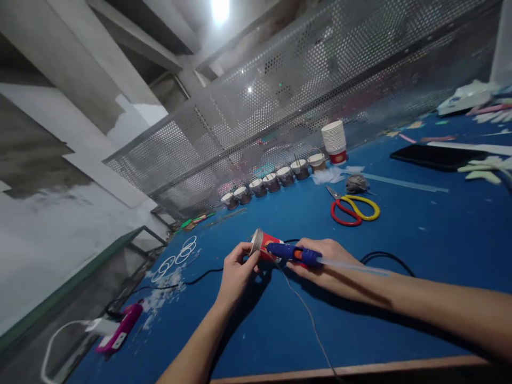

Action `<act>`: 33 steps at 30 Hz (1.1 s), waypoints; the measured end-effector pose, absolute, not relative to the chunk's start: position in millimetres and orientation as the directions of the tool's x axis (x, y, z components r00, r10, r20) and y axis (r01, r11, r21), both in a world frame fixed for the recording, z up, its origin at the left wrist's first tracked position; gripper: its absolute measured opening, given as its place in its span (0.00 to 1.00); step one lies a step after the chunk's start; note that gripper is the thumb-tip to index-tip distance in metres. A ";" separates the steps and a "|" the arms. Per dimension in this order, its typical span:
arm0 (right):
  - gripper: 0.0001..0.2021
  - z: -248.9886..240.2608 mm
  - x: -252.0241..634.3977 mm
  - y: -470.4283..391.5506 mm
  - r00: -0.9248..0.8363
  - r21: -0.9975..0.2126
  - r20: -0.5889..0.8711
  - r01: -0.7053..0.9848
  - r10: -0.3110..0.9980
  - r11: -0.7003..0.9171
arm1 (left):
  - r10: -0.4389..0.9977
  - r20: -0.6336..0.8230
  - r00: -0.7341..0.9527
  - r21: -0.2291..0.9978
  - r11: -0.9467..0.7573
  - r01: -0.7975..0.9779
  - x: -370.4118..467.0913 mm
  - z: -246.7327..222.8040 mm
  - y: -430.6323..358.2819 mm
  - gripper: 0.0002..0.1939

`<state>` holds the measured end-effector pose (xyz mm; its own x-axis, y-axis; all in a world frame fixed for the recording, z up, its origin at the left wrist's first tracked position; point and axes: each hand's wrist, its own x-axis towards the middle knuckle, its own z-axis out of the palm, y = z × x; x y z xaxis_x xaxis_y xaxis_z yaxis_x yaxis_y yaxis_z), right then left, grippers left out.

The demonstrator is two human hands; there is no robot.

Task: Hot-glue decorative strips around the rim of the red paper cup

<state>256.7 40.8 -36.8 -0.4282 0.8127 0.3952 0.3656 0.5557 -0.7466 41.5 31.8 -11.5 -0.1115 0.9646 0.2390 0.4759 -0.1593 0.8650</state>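
Note:
My left hand [237, 272] grips a red paper cup [270, 242] that lies tilted on its side, its rim end wrapped in grey cord. In my right hand [320, 261] is a blue glue gun [294, 253], its nozzle at the cup's side and a clear glue stick [352, 266] poking out of its back. A thin grey cord [306, 306] runs from the cup down to the table's front edge. Red and yellow handled scissors [347, 209] lie beyond my right hand, beside a grey ball of cord [357, 184].
On the blue table [400, 224], a row of wrapped cups [271, 183] and a stack of paper cups [334, 140] stand along the mesh panel [256, 112]. White rings [186, 250] and a pink power strip [120, 328] lie left. A black phone [438, 156] lies right.

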 end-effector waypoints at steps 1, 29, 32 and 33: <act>0.11 -36.1 256.1 40.4 -0.424 -0.753 0.381 0.373 0.822 0.542 | 0.964 0.242 -0.107 0.863 -0.164 0.478 42.4 -11.7 31.7 0.06; 0.08 -52.6 252.2 44.3 -0.459 -0.590 0.492 0.449 0.740 0.671 | 0.962 0.260 -0.080 0.856 -0.191 0.481 43.1 -13.6 30.4 0.06; 0.08 -49.4 253.5 43.8 -0.475 -0.572 0.493 0.455 0.729 0.683 | 0.964 0.257 -0.071 0.857 -0.194 0.478 42.5 -13.2 30.0 0.05; 0.09 -48.1 254.1 43.7 -0.466 -0.580 0.488 0.459 0.738 0.673 | 0.964 0.259 -0.067 0.858 -0.197 0.474 42.2 -13.2 29.9 0.05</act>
<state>254.1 43.7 -48.1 -0.4658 0.7383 0.4877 0.4588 0.6728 -0.5803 42.2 29.9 -13.2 -0.0673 0.9635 0.2589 0.4742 -0.1975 0.8580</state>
